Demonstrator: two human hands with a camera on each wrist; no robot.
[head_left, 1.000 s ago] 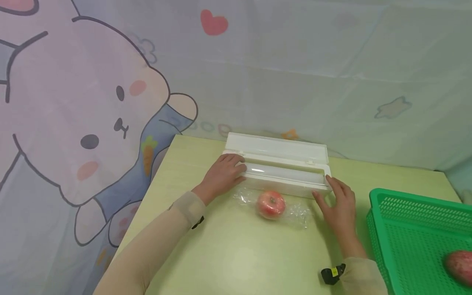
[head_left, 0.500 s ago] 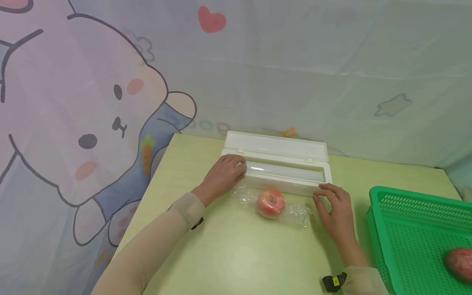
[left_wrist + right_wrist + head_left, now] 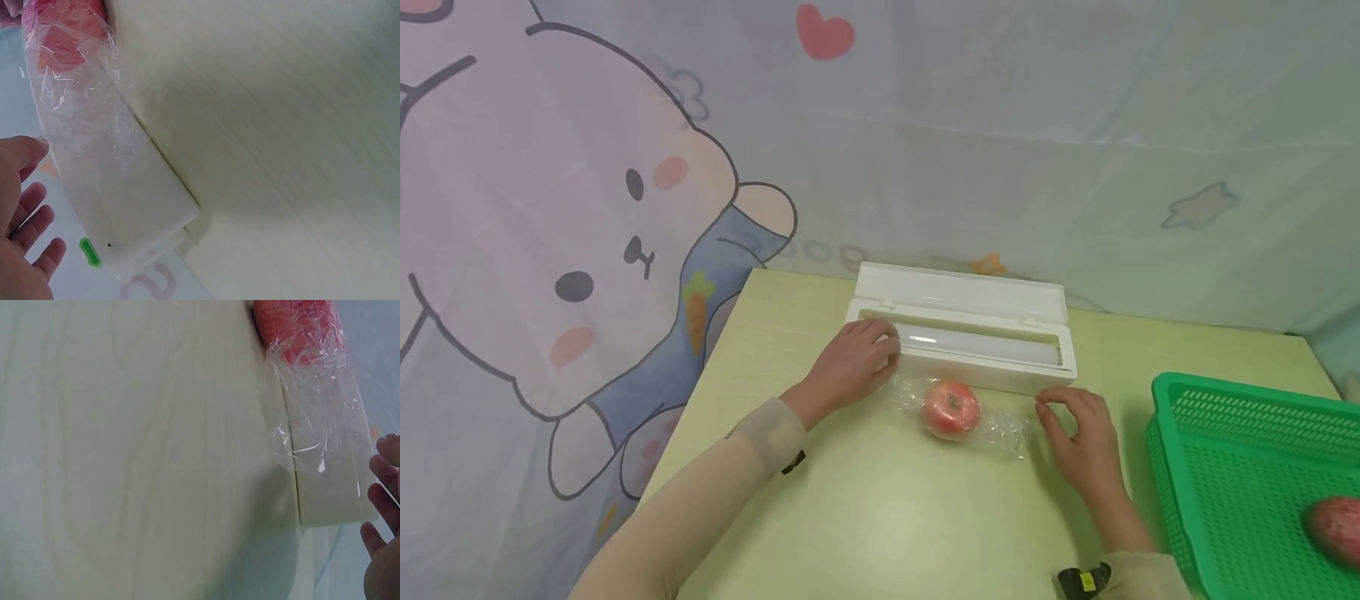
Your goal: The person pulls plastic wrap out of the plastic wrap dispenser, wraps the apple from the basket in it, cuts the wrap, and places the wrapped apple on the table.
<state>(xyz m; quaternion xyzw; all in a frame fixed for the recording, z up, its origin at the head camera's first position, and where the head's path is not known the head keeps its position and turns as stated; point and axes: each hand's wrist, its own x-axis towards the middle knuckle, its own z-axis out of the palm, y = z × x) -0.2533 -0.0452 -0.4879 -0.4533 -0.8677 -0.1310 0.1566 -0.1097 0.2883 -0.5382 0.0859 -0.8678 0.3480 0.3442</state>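
Head view: white box is set lengthwise near back of table, hinged lid folded back, prob. so the roll inside can be reached. Wrapped apple is placed on tabletop just in front of box, approx. midway betw. both hands, prob. for access from either side. Clear film is bunched out L & R of it. L hand is placed at box's L front part, fingers bent, maybe for steadying; fingertips partly hidden, so actual grip can't be told. R hand is held by R front corner, thumb & index tips brought close; a thin sheet there couldn't be made out, so pinch vs. released can't be confirmed. Green basket is set to the R, perforated plastic, w/ dull red fruit inside, partly out of view.

L wrist view: smooth, square-ended plastic box is seen; film is crinkled, glossy, see-thru. L hand's fingers are loosely bent, no clench shown; contact w/ box unclear.

R wrist view: round red apple is seen under creased, shiny film. Tabletop is pale, faint wood grain. R hand's fingers are spread, lightly bent; nothing plainly grasped.
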